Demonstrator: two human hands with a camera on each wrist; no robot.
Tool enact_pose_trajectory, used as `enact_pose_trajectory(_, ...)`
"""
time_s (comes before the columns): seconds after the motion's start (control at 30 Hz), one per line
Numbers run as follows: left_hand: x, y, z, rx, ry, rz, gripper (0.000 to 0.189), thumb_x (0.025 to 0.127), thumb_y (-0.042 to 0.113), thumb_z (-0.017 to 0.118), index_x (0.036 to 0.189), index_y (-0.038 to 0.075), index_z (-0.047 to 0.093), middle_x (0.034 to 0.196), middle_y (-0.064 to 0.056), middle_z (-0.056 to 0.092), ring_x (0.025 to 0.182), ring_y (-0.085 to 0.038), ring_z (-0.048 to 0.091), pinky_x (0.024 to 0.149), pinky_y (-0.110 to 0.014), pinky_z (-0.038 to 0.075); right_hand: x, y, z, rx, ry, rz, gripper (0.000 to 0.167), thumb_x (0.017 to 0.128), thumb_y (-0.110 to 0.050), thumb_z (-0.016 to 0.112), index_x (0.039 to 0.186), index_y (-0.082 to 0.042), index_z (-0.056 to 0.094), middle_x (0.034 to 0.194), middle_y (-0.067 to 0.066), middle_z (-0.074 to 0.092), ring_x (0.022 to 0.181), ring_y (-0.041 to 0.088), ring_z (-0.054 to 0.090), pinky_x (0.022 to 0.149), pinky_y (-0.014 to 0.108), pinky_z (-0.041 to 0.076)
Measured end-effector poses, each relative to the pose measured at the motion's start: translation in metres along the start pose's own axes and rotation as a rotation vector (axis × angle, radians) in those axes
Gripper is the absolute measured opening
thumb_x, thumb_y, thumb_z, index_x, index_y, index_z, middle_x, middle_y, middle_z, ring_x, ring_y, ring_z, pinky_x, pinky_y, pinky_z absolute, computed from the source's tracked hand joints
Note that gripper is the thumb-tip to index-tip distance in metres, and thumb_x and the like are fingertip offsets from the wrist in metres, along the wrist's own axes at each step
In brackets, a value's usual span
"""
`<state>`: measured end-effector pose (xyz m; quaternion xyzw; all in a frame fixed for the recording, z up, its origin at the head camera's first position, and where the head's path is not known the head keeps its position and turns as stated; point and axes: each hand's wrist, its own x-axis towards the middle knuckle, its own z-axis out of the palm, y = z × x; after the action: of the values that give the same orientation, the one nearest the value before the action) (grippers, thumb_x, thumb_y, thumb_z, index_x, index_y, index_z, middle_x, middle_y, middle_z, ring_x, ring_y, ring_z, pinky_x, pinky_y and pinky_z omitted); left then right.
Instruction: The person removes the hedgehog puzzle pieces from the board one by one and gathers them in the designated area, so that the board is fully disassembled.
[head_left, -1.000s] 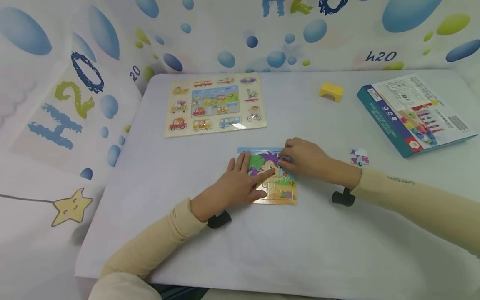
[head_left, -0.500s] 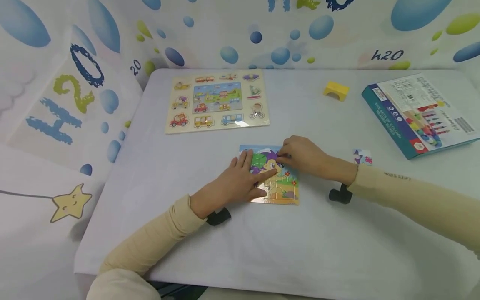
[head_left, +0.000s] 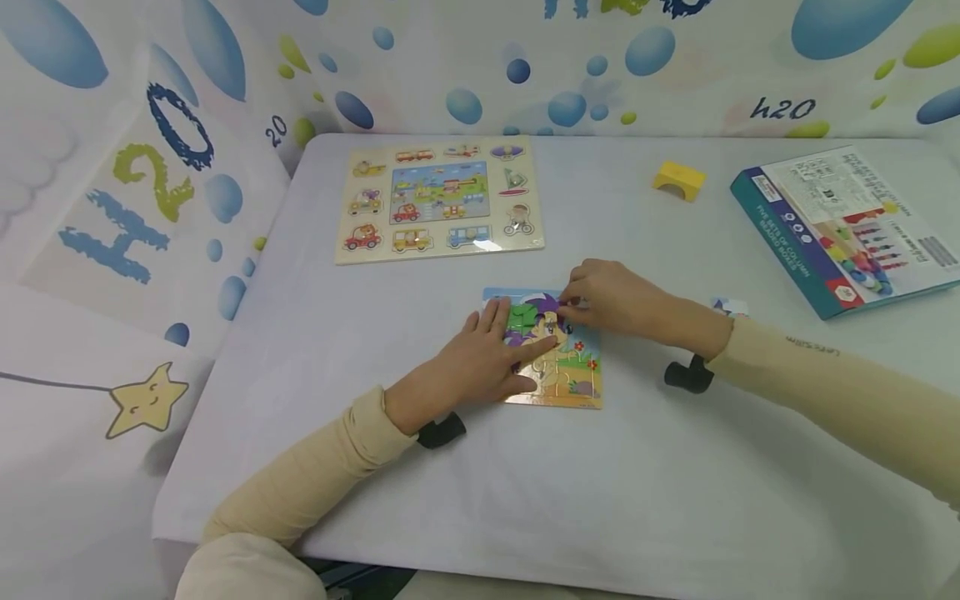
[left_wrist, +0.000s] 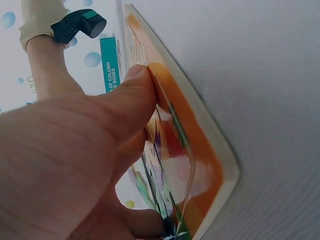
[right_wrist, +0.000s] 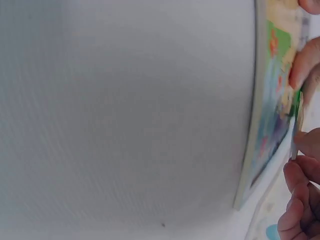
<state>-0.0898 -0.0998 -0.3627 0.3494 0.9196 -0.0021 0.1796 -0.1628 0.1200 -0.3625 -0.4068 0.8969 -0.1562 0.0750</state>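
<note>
A small jigsaw puzzle in a tray, with a purple-haired cartoon figure, lies on the white table. My left hand rests across its left side with fingers spread; in the left wrist view the thumb presses on the puzzle's surface. At the upper right of the picture is my right hand. Its thumb and fingers pinch a thin puzzle piece, seen edge-on and tilted over the board in the right wrist view. Another loose puzzle piece lies to the right, partly covered by the right forearm.
Behind the puzzle lies a wooden vehicle puzzle board. A yellow arch block sits at the back, and a teal-edged toy box lies at the right. A patterned sheet hangs behind the table.
The right hand has shifted slightly upward relative to the puzzle, still pinching the piece. Its forearm covers more of the loose piece. The left hand stays in place, and the head view has shifted a little.
</note>
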Motion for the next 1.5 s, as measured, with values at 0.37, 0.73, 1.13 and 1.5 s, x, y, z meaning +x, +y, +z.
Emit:
enact_pose_trajectory(0.37,0.006,0.001,0.001,0.007,-0.014,0.004,0.061,0.098,0.054,0.049,0.153,0.035,0.031,0.154,-0.038,0.017,0.144,-0.050,0.019,0.113,-0.058,0.029,-0.024,0.022,-0.017,0.022,0.039,0.054,0.016,0.086,-0.017,0.075,0.096,-0.004,0.077,0.083,0.003,0.068,0.079,0.016,0.058,0.071,0.032,0.051)
enact_pose_trajectory(0.73,-0.002,-0.004,0.005,-0.029,0.020,-0.015,0.060,0.098,0.051,0.050,0.152,0.034,0.034,0.153,-0.041,0.015,0.143,-0.053,0.017,0.112,-0.060,0.028,-0.079,0.070,-0.030,0.087,0.066,0.204,0.016,0.086,-0.015,0.075,0.101,-0.009,0.077,0.086,-0.002,0.068,0.079,0.013,0.056,0.069,0.025,0.050)
enact_pose_trajectory(1.13,0.000,-0.002,0.004,-0.079,0.016,-0.024,0.061,0.097,0.050,0.053,0.152,0.032,0.034,0.154,-0.040,0.013,0.144,-0.052,0.016,0.114,-0.060,0.026,-0.122,0.101,-0.017,0.076,0.130,0.142,0.015,0.082,-0.009,0.078,0.096,-0.008,0.077,0.085,-0.003,0.068,0.071,0.007,0.052,0.062,0.019,0.046)
enact_pose_trajectory(1.5,0.000,-0.001,0.004,-0.081,0.037,-0.010,0.060,0.097,0.049,0.053,0.152,0.032,0.035,0.153,-0.041,0.013,0.143,-0.053,0.017,0.113,-0.060,0.026,-0.134,0.110,-0.007,0.019,0.190,0.104,0.019,0.075,-0.008,0.083,0.093,-0.009,0.078,0.086,-0.003,0.069,0.077,0.008,0.057,0.067,0.017,0.050)
